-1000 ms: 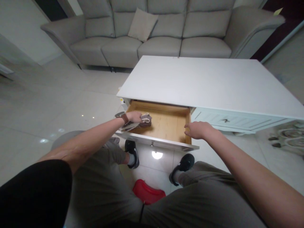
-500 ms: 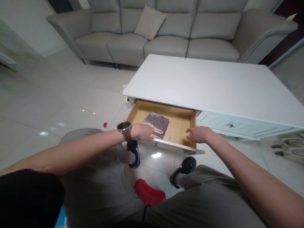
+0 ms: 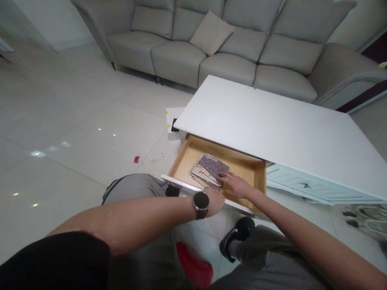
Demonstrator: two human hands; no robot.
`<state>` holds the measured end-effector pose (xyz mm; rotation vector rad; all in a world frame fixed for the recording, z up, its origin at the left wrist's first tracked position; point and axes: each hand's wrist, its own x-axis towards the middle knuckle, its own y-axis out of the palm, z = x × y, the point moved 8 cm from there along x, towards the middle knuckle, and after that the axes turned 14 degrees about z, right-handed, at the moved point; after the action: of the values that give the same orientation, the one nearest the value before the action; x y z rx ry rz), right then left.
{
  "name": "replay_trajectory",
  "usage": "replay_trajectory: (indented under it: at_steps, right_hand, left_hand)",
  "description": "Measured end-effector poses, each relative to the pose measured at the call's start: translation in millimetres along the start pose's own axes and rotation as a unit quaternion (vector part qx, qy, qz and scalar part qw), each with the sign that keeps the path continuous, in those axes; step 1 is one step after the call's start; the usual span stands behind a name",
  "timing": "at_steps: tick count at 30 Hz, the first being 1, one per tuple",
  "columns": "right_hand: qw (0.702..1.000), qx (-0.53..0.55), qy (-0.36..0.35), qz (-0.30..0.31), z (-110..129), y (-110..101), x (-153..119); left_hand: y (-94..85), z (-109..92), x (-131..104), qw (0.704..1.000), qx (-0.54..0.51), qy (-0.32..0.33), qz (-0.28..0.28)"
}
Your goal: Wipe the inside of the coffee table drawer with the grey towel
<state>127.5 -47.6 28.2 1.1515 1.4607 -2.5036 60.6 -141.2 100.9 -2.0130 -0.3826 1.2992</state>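
A folded purple-grey cloth (image 3: 213,165) with pale edging and a white pattern lies in the pulled-out wooden drawer (image 3: 252,175). My right hand (image 3: 237,185) reaches in over the drawer, its fingers apart and at the cloth's right edge. Across the middle of the drawer's white front panel (image 3: 178,183) lies my left hand (image 3: 215,200), with a round watch (image 3: 200,200) on the wrist. It is close to the cloth's near edge. The left fingers are mostly hidden, so I cannot tell whether they grip the panel.
The drawer belongs to a white coffee table (image 3: 266,117), which has a second, shut drawer (image 3: 305,185) on the right. Behind stands a grey sofa (image 3: 178,58) with a cushion (image 3: 211,33). A white box (image 3: 173,135) sits by the table's left end. Something red (image 3: 195,268) is between my feet.
My right hand has moved left from the drawer's right side to the cloth. My left hand has shifted from the cloth's near edge to the middle of the drawer front. The view has turned.
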Motion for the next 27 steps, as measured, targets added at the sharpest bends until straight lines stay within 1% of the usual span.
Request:
replay_trajectory:
  at_steps: [1,4,6,8,11,13,15,17,18,20,22,24,25,27]
  right_hand:
    - [1.000,-0.006,0.008,-0.001,-1.1,0.9,13.3]
    - [0.998,-0.020,0.056,0.026,-5.5,4.5,62.2]
    - [0.996,-0.028,0.080,0.039,-3.2,1.6,98.2]
    - [0.996,-0.030,0.081,0.026,5.9,-10.1,133.5]
    - [0.997,-0.026,0.078,-0.007,23.4,-36.1,177.5]
    - [0.995,-0.025,0.095,-0.019,29.9,-51.7,196.2]
    - [0.994,-0.036,0.102,-0.022,31.7,-61.7,203.3]
    - [0.994,-0.051,0.095,-0.018,26.0,-64.0,197.0]
    - [0.994,-0.056,0.094,-0.016,18.4,-62.3,188.4]
    - [0.992,-0.057,0.113,-0.012,-7.2,-53.8,160.3]
    - [0.986,-0.050,0.158,-0.009,-42.5,-40.0,119.9]
    - [0.977,-0.036,0.211,0.002,-78.3,-22.7,73.5]
    - [0.971,-0.026,0.239,-0.004,-94.1,-16.4,50.1]
    - [0.961,-0.021,0.277,-0.008,-115.4,-5.9,12.3]
  left_hand:
    - [5.6,-1.1,4.5,1.000,-0.009,-0.007,-0.009]
    - [20.8,3.6,16.9,0.996,-0.029,-0.080,-0.032]
    - [29.3,3.5,24.0,0.993,-0.045,-0.101,-0.036]
    - [34.5,1.1,28.9,0.993,-0.055,-0.099,-0.035]
    - [35.3,-1.3,30.4,0.994,-0.054,-0.087,-0.029]
    - [32.6,-1.2,28.1,0.996,-0.036,-0.083,-0.022]
    - [29.0,-1.3,25.2,0.997,-0.016,-0.072,-0.010]
    - [25.6,0.1,22.7,0.998,-0.014,-0.065,0.004]
    - [23.6,1.4,21.7,0.998,-0.020,-0.064,0.008]
    - [19.8,4.2,21.1,0.997,-0.034,-0.067,0.013]
    - [16.9,4.7,22.4,0.997,-0.047,-0.064,0.017]
    - [16.4,3.1,25.3,0.996,-0.062,-0.053,0.027]
    - [17.5,2.4,27.1,0.996,-0.068,-0.051,0.035]
    - [21.7,1.5,31.7,0.995,-0.070,-0.051,0.047]
